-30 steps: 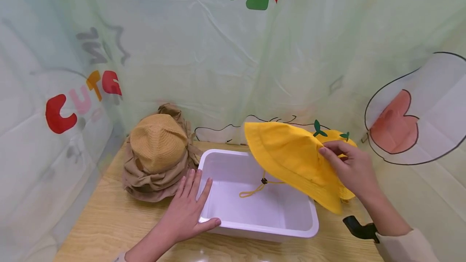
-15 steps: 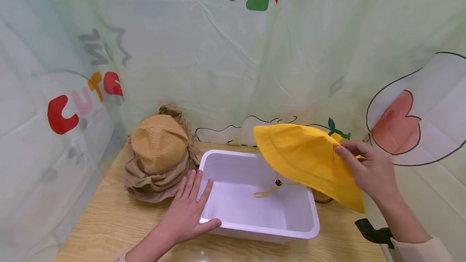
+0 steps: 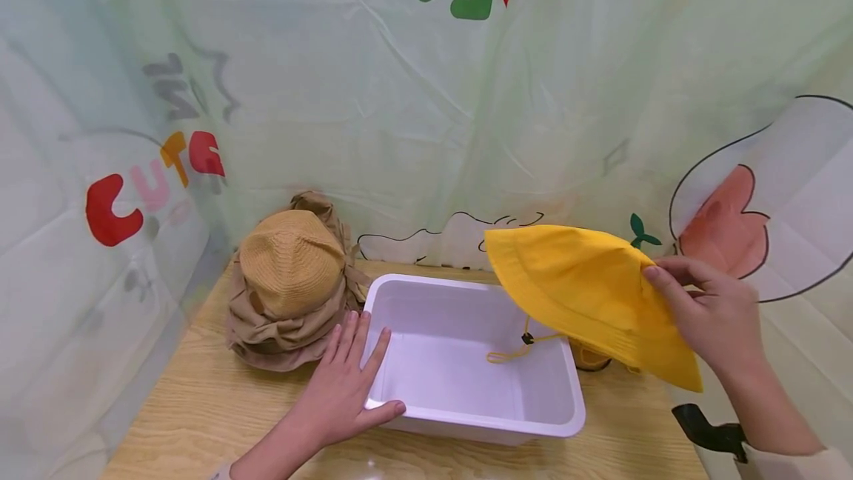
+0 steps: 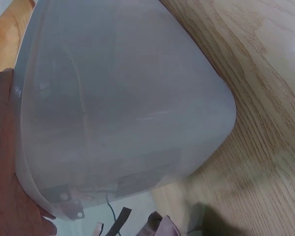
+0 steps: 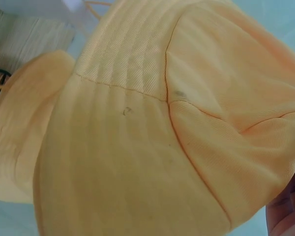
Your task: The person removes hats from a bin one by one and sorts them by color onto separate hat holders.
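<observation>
My right hand (image 3: 713, 310) pinches a yellow bucket hat (image 3: 580, 287) by its crown, holding it tilted above the right end of a white plastic tub (image 3: 466, 417). A yellow chin cord (image 3: 509, 356) with a dark toggle dangles from the hat over the tub. In the right wrist view the stitched brim and crown of the bucket hat (image 5: 137, 147) fill most of the picture. Straight, spread fingers of my left hand (image 3: 343, 384) rest on the tub's left rim. From the left wrist camera, the side wall of the tub (image 4: 123, 98) shows close up.
Left of the tub, a woven straw hat (image 3: 291, 261) lies on brown cloth hats (image 3: 280, 347). Behind the held hat, another yellow hat (image 5: 27, 128) shows in the right wrist view. A printed curtain (image 3: 400, 110) hangs behind the wooden table (image 3: 186, 421).
My right hand has moved to the right with the yellow bucket hat, whose cord has swung along over the tub. The left hand stays in place on the rim.
</observation>
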A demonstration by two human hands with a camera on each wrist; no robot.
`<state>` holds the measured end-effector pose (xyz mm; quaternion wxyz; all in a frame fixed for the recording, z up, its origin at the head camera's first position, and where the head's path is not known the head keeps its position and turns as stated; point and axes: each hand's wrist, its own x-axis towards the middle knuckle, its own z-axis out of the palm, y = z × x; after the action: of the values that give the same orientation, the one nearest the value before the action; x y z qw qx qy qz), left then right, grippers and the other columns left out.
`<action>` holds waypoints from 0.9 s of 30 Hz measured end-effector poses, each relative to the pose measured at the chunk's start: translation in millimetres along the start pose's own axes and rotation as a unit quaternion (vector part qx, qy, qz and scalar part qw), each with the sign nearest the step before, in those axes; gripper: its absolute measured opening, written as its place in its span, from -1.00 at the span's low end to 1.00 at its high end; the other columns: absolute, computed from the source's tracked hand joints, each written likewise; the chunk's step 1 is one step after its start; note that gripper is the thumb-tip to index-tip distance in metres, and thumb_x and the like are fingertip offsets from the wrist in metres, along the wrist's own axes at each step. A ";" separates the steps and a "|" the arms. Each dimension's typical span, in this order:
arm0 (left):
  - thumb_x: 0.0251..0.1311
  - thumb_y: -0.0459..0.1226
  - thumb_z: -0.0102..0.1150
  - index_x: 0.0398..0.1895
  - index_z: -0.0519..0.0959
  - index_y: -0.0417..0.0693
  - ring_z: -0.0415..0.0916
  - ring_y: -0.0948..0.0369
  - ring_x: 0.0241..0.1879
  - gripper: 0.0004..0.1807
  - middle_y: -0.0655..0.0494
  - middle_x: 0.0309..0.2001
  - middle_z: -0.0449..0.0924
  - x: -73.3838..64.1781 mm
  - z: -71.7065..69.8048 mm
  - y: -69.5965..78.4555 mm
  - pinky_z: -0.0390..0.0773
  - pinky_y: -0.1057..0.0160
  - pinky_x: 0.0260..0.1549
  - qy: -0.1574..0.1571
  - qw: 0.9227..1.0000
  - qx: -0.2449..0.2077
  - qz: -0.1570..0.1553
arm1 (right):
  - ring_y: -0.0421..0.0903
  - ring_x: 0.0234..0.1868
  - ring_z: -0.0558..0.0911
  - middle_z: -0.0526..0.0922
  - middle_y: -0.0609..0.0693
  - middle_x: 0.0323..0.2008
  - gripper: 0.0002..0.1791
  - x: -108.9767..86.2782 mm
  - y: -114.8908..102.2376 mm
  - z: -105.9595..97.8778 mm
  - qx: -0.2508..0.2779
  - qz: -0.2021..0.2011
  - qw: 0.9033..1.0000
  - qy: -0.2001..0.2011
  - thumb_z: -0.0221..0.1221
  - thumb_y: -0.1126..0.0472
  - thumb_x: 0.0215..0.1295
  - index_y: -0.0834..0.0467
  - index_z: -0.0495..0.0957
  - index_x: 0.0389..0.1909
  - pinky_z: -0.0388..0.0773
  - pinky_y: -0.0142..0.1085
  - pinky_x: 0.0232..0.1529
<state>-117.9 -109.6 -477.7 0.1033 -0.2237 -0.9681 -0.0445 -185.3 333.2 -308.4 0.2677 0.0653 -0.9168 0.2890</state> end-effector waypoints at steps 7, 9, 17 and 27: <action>0.17 0.55 -0.34 0.60 0.03 -0.06 -0.35 -0.23 0.55 0.15 -0.40 0.55 -0.17 -0.5 -1.8 1.0 -0.07 -0.21 0.46 0.003 1.000 0.001 0.001 | -0.59 -0.44 0.40 0.42 -0.66 -0.48 -0.68 -0.9 13.1 -16.0 -0.015 0.035 0.999 0.014 0.26 0.11 0.36 0.30 0.68 -0.09 0.36 -0.78 -0.42; 0.17 0.55 -0.34 0.60 0.03 -0.06 -0.35 -0.22 0.55 0.14 -0.39 0.55 -0.17 -0.5 -1.9 1.4 -0.06 -0.21 0.46 0.005 1.000 0.000 0.001 | -0.60 -0.44 0.38 0.40 -0.67 -0.49 -0.66 -1.6 17.1 -20.2 -0.021 0.049 0.998 0.019 0.26 0.10 0.37 0.32 0.67 -0.08 0.35 -0.78 -0.44; 0.17 0.55 -0.32 0.59 0.05 -0.06 -0.31 -0.23 0.55 0.14 -0.39 0.54 -0.14 -1.0 -2.0 2.1 0.00 -0.22 0.45 0.010 1.000 0.006 0.004 | -0.66 -0.47 0.31 0.30 -0.70 -0.49 -0.63 -5.3 29.9 -35.5 -0.058 0.082 0.994 0.040 0.19 0.10 0.43 0.36 0.63 -0.03 0.29 -0.79 -0.47; 0.17 0.55 -0.34 0.59 0.04 -0.06 -0.30 -0.24 0.55 0.14 -0.40 0.55 -0.16 0.2 0.0 1.2 0.00 -0.22 0.44 0.005 1.000 0.013 0.006 | -0.55 -0.49 0.22 0.51 0.01 -0.27 -0.53 -10.3 42.9 -50.6 -0.092 0.145 0.984 0.037 0.05 0.05 0.51 0.39 0.51 0.12 0.20 -0.77 -0.47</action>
<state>-117.5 -108.5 -477.6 0.1118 -0.2278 -0.9667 -0.0325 -165.4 396.9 -300.2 0.2618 -0.1043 -0.9286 0.2415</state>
